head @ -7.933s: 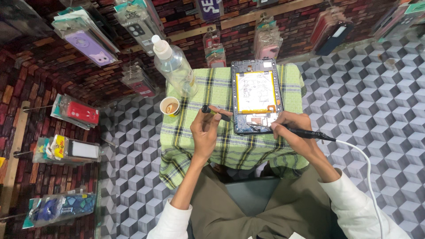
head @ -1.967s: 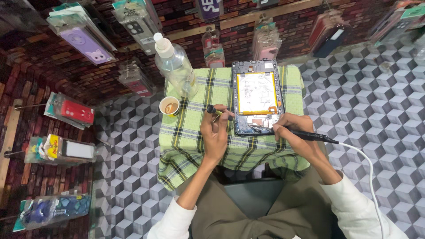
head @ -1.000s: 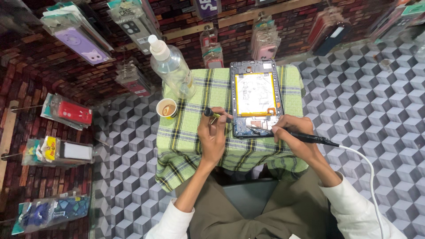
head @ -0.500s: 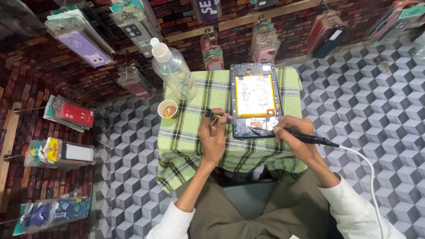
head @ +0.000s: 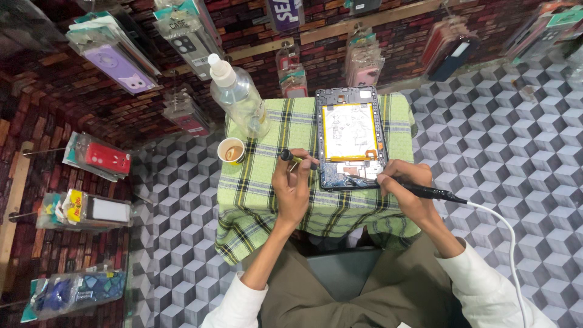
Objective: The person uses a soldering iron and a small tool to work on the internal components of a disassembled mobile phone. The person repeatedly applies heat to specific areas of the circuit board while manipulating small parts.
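The right hand (head: 408, 189) is closed in a pen grip around a black soldering iron (head: 419, 191), whose tip rests on the lower circuit-board strip of an opened tablet (head: 352, 138); a white cable (head: 513, 255) runs from the iron's back end off past the right edge of the table and down along the person's right sleeve. The left hand (head: 293, 189) is curled around a thin dark tool with a yellowish band (head: 296, 158), its point reaching toward the tablet's lower left corner; I cannot tell whether it touches.

The tablet lies back-open on the right half of a small table covered by a green checked cloth (head: 261, 188), its long side running toward the far edge and its top end almost at that edge. Its yellowish battery (head: 349, 132) fills the middle of the frame, with the blue-grey board below it, nearest the hands.

At the far left corner of the table a clear plastic bottle with a white cap (head: 238, 97) stands upright. Just beside it, at the left edge, sits a small paper cup (head: 231, 150) holding a brown drink.

Beyond the table, packaged phone cases (head: 115, 48) hang on a brick-patterned wall, and the floor shows a grey cube pattern
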